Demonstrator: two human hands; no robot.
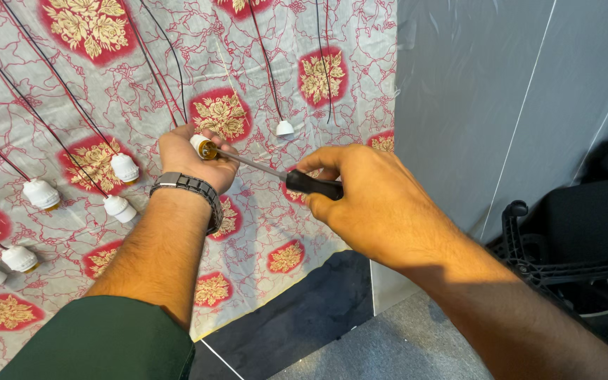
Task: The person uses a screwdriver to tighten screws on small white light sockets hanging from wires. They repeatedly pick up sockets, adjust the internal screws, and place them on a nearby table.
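Against the red-and-white floral cloth (262,204), left hand (190,160) is curled shut round a small white plastic lamp holder with a brass end (203,146). Holder sits between thumb and fingertips, brass end facing right, most of the body hidden in the palm. A steel-link wristwatch (190,188) is on that wrist, a green sleeve (107,345) further down the forearm.

Right hand (367,200) is closed on the black handle of a slim metal-shaft screwdriver (304,183). Handle pokes out just left of the fingers; shaft runs up and left, tip at the brass end, touching or just inside it. Can't tell whether the tip is seated in a screw head.

Step in hand, as I read it: working a terminal screw in the holder's brass end. Next move would call for keeping the holder locked in the left fingers, shaft in line with the screw, light push while turning from the right wrist. Slip risk looks real, since the tip sits close to the left thumb.

Around the left fingers: more white holders hang on dark red and black wires (58,77), two just left (124,167) (119,208), others further left, one small one (284,128) up and right. Grey panel (473,105) sits beyond the right hand.
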